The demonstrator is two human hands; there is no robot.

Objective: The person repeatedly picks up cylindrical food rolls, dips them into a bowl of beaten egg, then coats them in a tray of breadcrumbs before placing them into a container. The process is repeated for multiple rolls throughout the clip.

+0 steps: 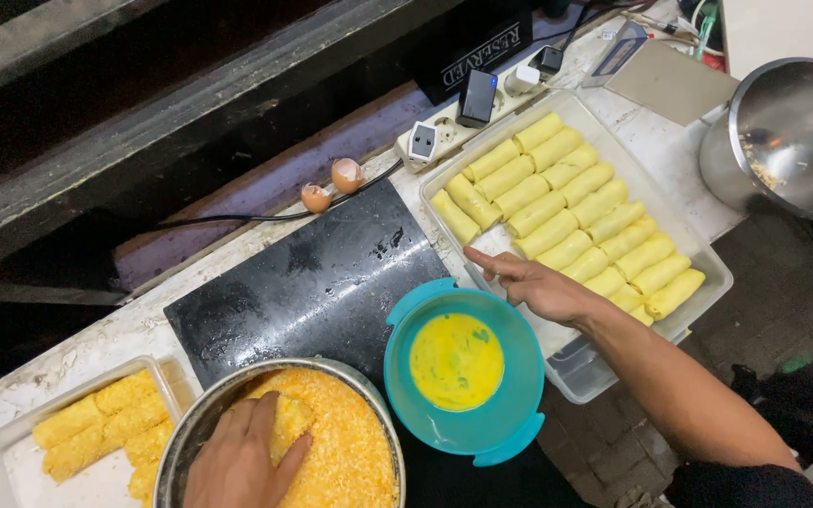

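A dim kitchen counter (96,343) holds a breading line. The left hand (242,461) presses flat, fingers spread, on a crumbed roll (289,419) in the metal crumb bowl (190,428). The right hand (534,282), open with forefinger extended, holds nothing and reaches into the tray of plain rolls (571,202). Between the hands sits a teal bowl of beaten egg (458,362). Left of the crumb bowl, a tray (11,461) holds a few breaded rolls (110,419); many remain uncoated.

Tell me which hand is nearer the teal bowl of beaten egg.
Right. The right hand hovers just above the teal bowl's upper rim; the left hand presses a roll in the crumb pan beside it.
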